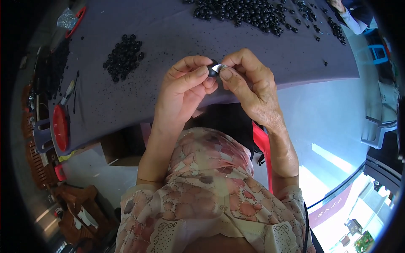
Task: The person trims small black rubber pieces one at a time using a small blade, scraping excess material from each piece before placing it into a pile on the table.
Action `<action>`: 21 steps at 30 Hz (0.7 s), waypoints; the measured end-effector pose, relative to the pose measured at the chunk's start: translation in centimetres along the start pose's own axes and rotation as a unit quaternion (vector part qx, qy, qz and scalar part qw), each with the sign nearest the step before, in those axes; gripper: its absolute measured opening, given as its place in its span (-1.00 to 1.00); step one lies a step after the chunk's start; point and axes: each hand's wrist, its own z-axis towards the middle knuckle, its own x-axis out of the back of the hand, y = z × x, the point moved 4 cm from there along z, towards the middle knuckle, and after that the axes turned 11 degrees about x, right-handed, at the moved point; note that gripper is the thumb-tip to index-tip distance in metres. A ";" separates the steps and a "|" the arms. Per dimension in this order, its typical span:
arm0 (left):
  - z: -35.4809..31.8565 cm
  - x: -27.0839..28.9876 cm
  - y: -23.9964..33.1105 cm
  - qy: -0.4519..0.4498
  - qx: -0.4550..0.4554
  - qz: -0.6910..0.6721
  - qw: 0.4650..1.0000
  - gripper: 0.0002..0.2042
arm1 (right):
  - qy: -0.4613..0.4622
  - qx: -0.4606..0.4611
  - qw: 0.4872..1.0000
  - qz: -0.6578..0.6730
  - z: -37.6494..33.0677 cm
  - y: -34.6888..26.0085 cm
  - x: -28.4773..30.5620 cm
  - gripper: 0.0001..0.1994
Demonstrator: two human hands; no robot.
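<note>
Above the near part of the dark cloth-covered table (pixel 168 38), my two hands meet. My left hand (pixel 179 84) is closed, pinching a small round black piece (pixel 212 72) between thumb and fingers. My right hand (pixel 255 86) is closed on a small shiny blade-like metal piece (pixel 217 67), its bright tip lying against the black piece. Fingertips hide the rest of the metal piece. A small pile of similar black pieces (pixel 123 59) lies to the left of my hands, and a much larger heap of black pieces (pixel 240 14) is at the far side.
Tiny dark crumbs dot the cloth. At the left edge are a red tray (pixel 61 127), thin tools (pixel 67 92) and a clear plastic bag (pixel 67 19). Another person's arm (pixel 352 20) shows at the far right, near a blue stool (pixel 374 54).
</note>
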 end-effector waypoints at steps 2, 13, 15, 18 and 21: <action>0.0 0.0 0.0 0.004 -0.002 0.003 1.000 -0.87 | 0.011 0.005 1.000 0.011 0.0 -0.1 -0.1 -0.93; -0.1 0.4 -0.1 0.003 0.017 -0.018 1.000 -0.86 | 0.006 0.108 0.986 -0.127 0.0 -0.1 -0.2 -0.85; -0.2 0.4 -0.2 0.032 0.022 -0.020 0.999 -0.86 | 0.008 0.113 0.985 -0.131 0.0 0.1 -0.2 -0.84; -0.1 0.5 -0.2 0.023 0.021 -0.017 0.999 -0.86 | -0.010 0.124 0.981 -0.150 0.0 0.2 -0.1 -0.83; -0.1 0.4 -0.2 0.011 0.022 -0.025 0.999 -0.87 | -0.008 0.126 0.979 -0.160 0.0 0.6 -0.2 -0.84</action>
